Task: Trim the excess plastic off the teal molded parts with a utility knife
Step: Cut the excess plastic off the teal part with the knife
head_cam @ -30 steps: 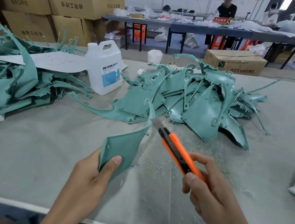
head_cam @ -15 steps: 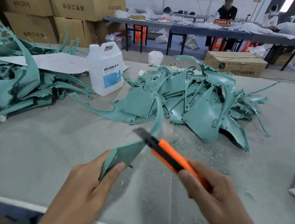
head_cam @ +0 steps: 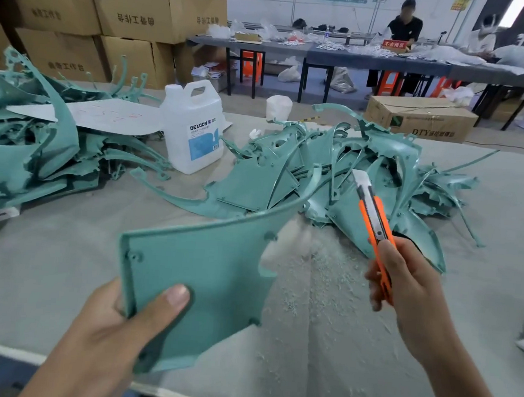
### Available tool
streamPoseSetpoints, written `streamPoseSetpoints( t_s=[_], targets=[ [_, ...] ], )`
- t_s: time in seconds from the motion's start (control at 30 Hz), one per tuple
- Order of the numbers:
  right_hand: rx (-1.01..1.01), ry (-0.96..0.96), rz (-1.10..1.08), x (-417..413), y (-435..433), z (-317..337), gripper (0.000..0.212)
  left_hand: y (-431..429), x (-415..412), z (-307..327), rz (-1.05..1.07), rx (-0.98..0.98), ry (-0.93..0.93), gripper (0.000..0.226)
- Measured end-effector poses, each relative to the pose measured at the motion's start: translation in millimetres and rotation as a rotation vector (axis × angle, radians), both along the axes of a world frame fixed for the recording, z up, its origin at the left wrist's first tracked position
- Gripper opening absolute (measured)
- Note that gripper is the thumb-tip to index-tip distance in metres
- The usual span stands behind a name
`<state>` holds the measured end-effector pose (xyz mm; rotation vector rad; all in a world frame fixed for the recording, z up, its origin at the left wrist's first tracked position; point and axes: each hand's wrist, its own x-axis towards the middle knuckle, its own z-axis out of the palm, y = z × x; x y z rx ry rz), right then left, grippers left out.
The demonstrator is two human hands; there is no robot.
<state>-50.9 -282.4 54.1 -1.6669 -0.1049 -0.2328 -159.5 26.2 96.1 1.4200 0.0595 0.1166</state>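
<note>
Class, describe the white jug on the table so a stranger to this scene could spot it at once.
Start at the grey work table, which carries two heaps of teal parts. In the gap between the heaps stands the white jug, upright, with a moulded handle. It alone is white, and it bears a blue label reading DEXCON.

Left pile (head_cam: 23, 148) cut off by the frame edge. Fingers of the left hand (head_cam: 103, 327) hidden behind the held part (head_cam: 204, 275) — only the thumb showing. Knife (head_cam: 374, 223) handle's lower end buried in the right hand (head_cam: 404, 291). Jug (head_cam: 194, 130) label's small print unreadable — too fine. Shavings (head_cam: 327, 266) beside the part smeared, blurred.
</note>
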Motion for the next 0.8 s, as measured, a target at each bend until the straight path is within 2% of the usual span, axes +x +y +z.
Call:
streamPoseSetpoints(
  t_s=[0.1, 0.2, 0.27, 0.3, 0.37, 0.43, 0.5, 0.57, 0.63, 0.67, 0.73, 0.8],
  targets=[
    [0.318, 0.091, 0.101, -20.4, 25.8, 1.1, 0.023, -16.9, 19.4, -14.9, 0.000, -0.295, 0.105, 0.034],
    [0.416, 0.105, 0.172, -38.6, 54.2, 3.2, 0.033, -39.2, 31.0, -30.2, -0.014, -0.436, 0.207, 0.031],
    [0.392, 0.073, 0.185, -47.1, 67.7, 3.9, 0.043, -54.0, 34.6, -38.0, -0.054, -0.474, 0.224, 0.039],
    [0.374, 0.055, 0.176, -49.7, 71.2, 4.0, 0.041, -59.7, 36.1, -43.8, -0.066, -0.467, 0.217, 0.046],
    [0.347, 0.022, 0.171, -51.4, 73.4, 4.8, 0.023, -65.4, 37.2, -52.6, -0.034, -0.442, 0.199, 0.072],
    [0.332, 0.031, 0.165, -50.6, 72.9, 4.3, 0.017, -65.5, 36.9, -57.6, -0.022, -0.446, 0.195, 0.087],
    [0.350, 0.070, 0.161, -50.6, 72.8, 1.8, 0.018, -66.6, 35.2, -59.3, -0.051, -0.304, 0.205, 0.079],
    [0.338, 0.088, 0.142, -51.4, 72.1, -1.3, 0.019, -66.5, 33.6, -65.4, -0.039, 0.153, 0.179, 0.062],
    [0.286, 0.091, 0.091, -51.2, 70.8, -3.3, 0.016, -62.7, 29.7, -68.0, -0.062, 0.539, 0.073, 0.060],
    [0.265, 0.094, 0.064, -50.2, 70.4, -4.0, 0.015, -60.6, 27.7, -68.6, -0.145, 0.588, 0.019, 0.063],
    [0.267, 0.115, 0.024, -49.0, 70.1, -5.8, 0.020, -61.5, 21.2, -65.1, -0.440, 0.497, -0.026, 0.073],
    [0.296, 0.127, 0.033, -49.3, 73.0, -6.5, 0.017, -66.5, 16.6, -64.0, -0.628, 0.392, 0.039, 0.078]
  ],
)
